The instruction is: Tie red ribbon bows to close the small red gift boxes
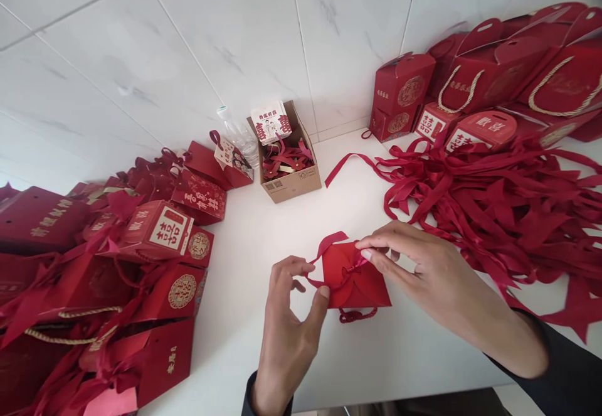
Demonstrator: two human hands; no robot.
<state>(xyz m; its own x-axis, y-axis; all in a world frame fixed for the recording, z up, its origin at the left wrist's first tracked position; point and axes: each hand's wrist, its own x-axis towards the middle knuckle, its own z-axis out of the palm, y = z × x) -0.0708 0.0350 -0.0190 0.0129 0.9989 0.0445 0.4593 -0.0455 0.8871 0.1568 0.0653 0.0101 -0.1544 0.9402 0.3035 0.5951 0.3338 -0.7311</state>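
Note:
A small red box [333, 268] with overlapping rounded flaps lies on the white table in front of me. A dark red ribbon [329, 243] crosses its top and gathers at the middle; a braided red cord [358, 315] sticks out at its near edge. My right hand [418, 272] pinches part of the ribbon between thumb and forefinger over the box's right side. My left hand [294, 315] is at the left side, thumb on the box's edge, fingers curved and apart. Its forefinger touches the ribbon's loop.
Loose red ribbons [470, 196] are heaped at the right, before stacked red gift boxes [404, 90]. More ribboned boxes [160, 290] crowd the left. A cardboard box [296, 184] and a clear plastic bottle [237, 133] stand near the tiled wall [254, 33].

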